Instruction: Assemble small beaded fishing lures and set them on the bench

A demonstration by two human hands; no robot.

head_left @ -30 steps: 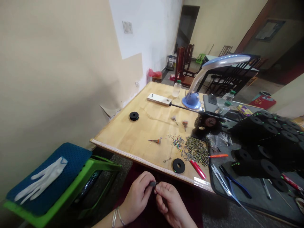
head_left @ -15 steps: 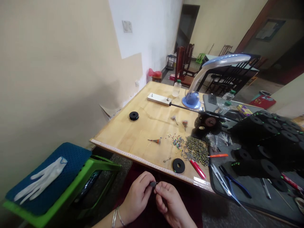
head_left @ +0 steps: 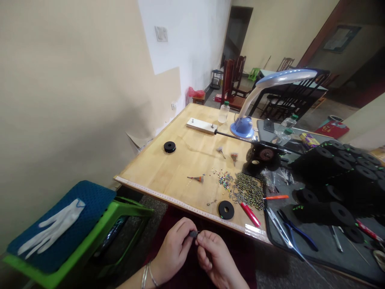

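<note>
Bottom centre, my left hand (head_left: 173, 249) and right hand (head_left: 215, 255) pinch a small dark piece (head_left: 194, 234); plenty of beads (head_left: 248, 190) remain heaped on the surface (head_left: 168, 172).

Soft, even indoor light; a faint shadow marks the wall (head_left: 132, 116) beside the table (head_left: 156, 168), and wide-angle distortion bends the frame's edges.
</note>
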